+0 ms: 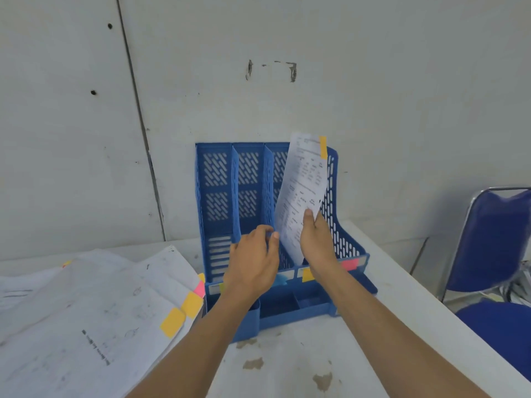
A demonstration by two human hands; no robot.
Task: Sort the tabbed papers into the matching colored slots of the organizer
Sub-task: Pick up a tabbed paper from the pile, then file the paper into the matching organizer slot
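Backdrop first: a pale grey wall (373, 81) fills the upper view, flat and matte, evenly lit, no hard shadows anywhere. A dark seam (138, 124) runs down its left side on a slight slant, splitting it into panels. Left of that seam, one small dark hole (110, 25) high up, a second hole (93, 92) lower down. Centre top, a cluster of dark scuff marks (292, 71). Below, the white desk (402, 297) sits against the wall, its top blotched with brownish stains (253, 363) near the front. Off right, just beside the desk's edge, a blue padded chair (494, 239) with a shiny metal frame (471, 201), backrest and seat both showing
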